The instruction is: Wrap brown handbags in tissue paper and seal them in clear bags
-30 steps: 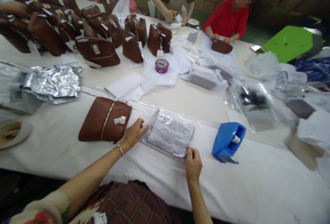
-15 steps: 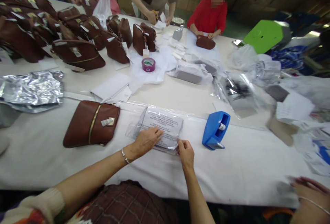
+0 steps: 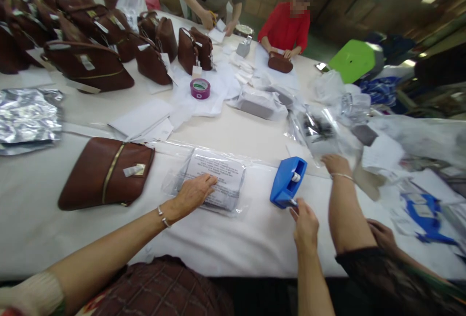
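My left hand (image 3: pixel 192 194) lies with fingers stretched out on a clear plastic bag (image 3: pixel 216 173), holding it against the table. The bag is printed with dark text, and a flat grey item shows inside it. My right hand (image 3: pixel 305 223) is at the front end of a blue tape dispenser (image 3: pixel 282 180), its fingertips pinched at the cutter edge where the tape comes off. The strip of tape itself is barely visible. To the left of the bag lies a brown handbag (image 3: pixel 105 174) with a gold zip and a white tag.
Many brown handbags (image 3: pixel 91 71) crowd the back left. A silver foil packet (image 3: pixel 29 119), a purple tape roll (image 3: pixel 200 89) and white papers (image 3: pixel 141 117) lie around. A co-worker's arm (image 3: pixel 345 204) reaches in at the right. Other people work across the table (image 3: pixel 225 134).
My right hand has left the bag's right edge and moved right to the tape dispenser. My left hand stays on the bag. A co-worker's arm has reached forward on the right.
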Motion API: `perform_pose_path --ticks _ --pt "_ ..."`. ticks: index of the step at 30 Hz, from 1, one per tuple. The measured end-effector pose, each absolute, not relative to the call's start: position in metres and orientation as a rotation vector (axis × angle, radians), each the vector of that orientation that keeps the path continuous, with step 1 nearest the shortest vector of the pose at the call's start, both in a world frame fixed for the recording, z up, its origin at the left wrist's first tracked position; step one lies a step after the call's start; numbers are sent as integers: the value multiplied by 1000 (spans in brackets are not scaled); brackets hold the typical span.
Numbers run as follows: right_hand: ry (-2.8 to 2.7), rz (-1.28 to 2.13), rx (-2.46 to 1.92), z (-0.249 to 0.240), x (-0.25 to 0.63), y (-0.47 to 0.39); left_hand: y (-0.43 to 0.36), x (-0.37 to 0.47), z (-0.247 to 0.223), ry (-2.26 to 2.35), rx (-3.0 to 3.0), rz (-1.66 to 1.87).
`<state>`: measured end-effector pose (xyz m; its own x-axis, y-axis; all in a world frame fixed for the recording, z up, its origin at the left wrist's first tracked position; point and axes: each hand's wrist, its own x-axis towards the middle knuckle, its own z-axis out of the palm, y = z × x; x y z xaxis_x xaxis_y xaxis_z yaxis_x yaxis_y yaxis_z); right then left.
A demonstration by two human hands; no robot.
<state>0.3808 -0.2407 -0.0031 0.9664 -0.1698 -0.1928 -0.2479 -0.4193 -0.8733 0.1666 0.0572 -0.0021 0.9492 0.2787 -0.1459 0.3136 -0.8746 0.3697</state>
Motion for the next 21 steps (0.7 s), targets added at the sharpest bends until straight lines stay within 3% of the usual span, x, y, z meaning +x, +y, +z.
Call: perform_pose_path --ticks 21 --pt "527 426 -2025 2 422 -206 59 167 -5 432 2686 -116"
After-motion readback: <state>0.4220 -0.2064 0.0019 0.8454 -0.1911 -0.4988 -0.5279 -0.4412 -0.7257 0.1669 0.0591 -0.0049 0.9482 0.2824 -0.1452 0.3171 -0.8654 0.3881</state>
